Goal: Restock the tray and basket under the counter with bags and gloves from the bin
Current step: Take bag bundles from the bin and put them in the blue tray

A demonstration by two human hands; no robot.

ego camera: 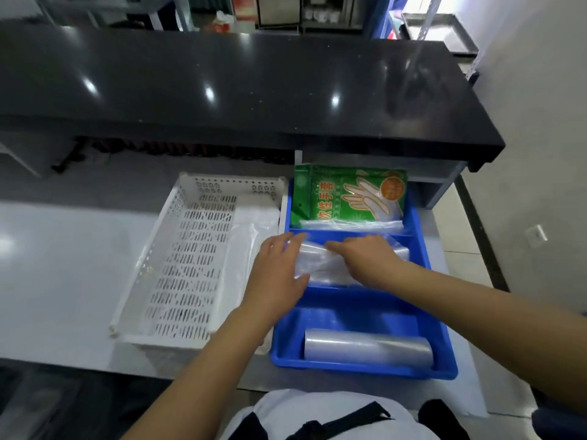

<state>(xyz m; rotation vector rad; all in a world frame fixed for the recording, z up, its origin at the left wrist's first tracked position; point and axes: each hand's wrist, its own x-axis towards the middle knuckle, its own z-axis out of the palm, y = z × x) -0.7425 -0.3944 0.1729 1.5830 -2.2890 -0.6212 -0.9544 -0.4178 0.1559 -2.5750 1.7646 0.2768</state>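
clear bags [320, 265] partly under hands

Counted: one blue tray [438, 360], one white basket [143, 265], one green glove pack [346, 192], one film roll [368, 347], two hands.
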